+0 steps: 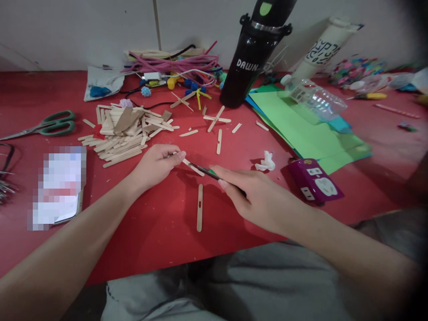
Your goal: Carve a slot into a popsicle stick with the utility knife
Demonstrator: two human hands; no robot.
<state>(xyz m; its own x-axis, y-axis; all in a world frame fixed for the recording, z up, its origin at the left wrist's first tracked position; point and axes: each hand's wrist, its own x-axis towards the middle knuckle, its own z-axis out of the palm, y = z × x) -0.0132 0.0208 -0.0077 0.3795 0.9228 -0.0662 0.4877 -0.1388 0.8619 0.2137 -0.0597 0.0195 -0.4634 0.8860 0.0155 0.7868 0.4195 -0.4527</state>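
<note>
Between thumb and fingers, my left hand (155, 167) pinches one end of a wooden craft stick (186, 161). My right hand (259, 194) is closed around a slim, dark knife (203, 170) with a bit of green on it. Its blade lies against the stick, over the middle part. Just below, on the red table (150, 236), lies a slotted craft stick (199, 216) with a small hole in its middle. Another stick with a notch (219, 141) lies farther back, near two crossed sticks (217, 119).
A pile of craft sticks (122, 138) lies beyond my left hand. Scissors (56, 125) and a phone (62, 185) are at left. A black bottle (247, 67) stands at the back. To the right are green paper sheets (284, 113), a plastic bottle (317, 100) and a purple power socket (312, 180).
</note>
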